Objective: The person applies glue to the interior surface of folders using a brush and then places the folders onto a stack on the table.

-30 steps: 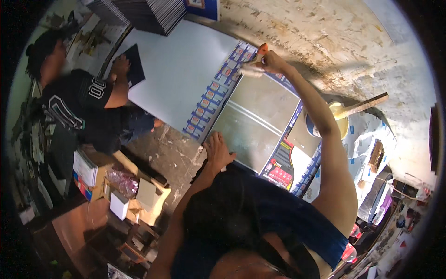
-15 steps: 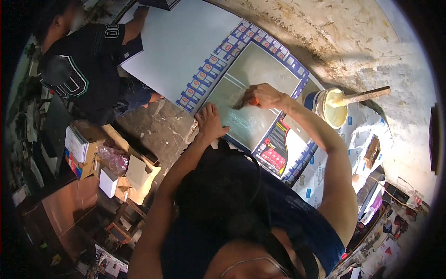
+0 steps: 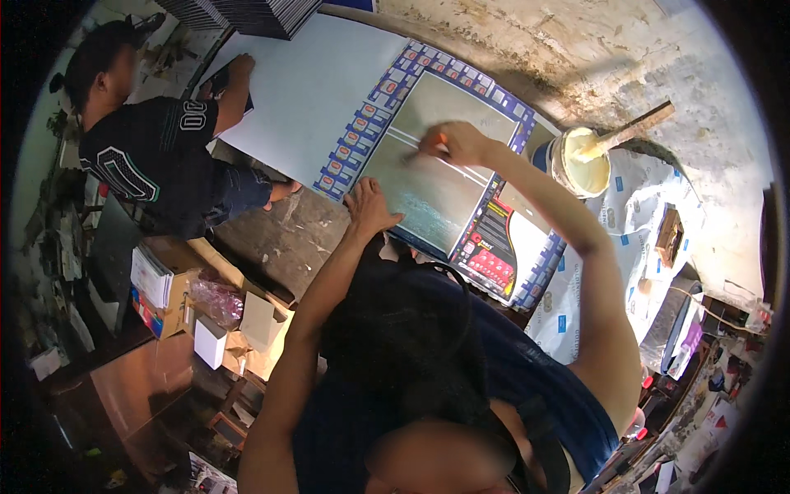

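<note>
My right hand [image 3: 462,145] grips a brush with an orange handle [image 3: 442,142]. Its dark bristles, smeared by motion, are over a grey panel [image 3: 451,107] crossed by pale double lines. A wet sheen shows on the panel's near part. My left hand [image 3: 372,207] lies with fingers spread at the panel's near left corner, on the edge of the work surface. Beneath and around the panel runs a blue patterned printed sheet [image 3: 339,158], with a black, red and white printed area at its right.
A bucket of pale yellow paste [image 3: 586,169] with a wooden stick [image 3: 638,128] in it stands at right by the stained wall. Left, a co-worker in black [image 3: 156,156] reaches onto the white surface [image 3: 309,90]. Open cardboard boxes [image 3: 185,288] stand lower left. Dark stacked sheets [image 3: 255,15] lie far back.
My right hand has swept the brush away from me and slightly left over the panel. My left hand stays at the corner. The view has shifted a little; the co-worker's arm has drawn lower.
</note>
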Demonstrator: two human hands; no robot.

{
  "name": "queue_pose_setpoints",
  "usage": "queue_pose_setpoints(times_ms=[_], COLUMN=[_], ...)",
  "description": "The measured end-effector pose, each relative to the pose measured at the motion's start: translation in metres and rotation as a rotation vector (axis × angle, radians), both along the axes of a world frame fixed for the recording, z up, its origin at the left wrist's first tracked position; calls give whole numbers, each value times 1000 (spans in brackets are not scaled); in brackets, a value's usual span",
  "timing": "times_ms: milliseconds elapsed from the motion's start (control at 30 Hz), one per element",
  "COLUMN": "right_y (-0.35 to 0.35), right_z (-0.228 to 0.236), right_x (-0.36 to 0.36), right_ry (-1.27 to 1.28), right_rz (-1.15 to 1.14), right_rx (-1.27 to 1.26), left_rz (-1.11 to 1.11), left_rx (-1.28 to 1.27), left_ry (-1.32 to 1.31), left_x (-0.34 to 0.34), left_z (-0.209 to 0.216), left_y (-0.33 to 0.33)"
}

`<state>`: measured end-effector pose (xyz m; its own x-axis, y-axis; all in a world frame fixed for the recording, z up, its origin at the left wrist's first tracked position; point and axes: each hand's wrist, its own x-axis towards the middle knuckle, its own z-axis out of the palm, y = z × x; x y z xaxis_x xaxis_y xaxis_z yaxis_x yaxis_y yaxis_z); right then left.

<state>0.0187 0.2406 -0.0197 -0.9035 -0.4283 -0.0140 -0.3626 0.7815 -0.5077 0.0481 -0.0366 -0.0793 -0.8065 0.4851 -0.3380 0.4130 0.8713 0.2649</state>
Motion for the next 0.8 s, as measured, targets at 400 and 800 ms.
queue_pose_setpoints(times_ms=[400, 800], right_y=[-10, 17], right_z=[-29, 18], right_x=[82, 58], right_ry=[-269, 113], right_rz=[221, -425], right_rx=[154, -38], left_rz=[62, -77], left_rx=[44, -10], left_ry=[9, -108], left_x=[1, -41], left_z=[6, 10], left_y=[-2, -13])
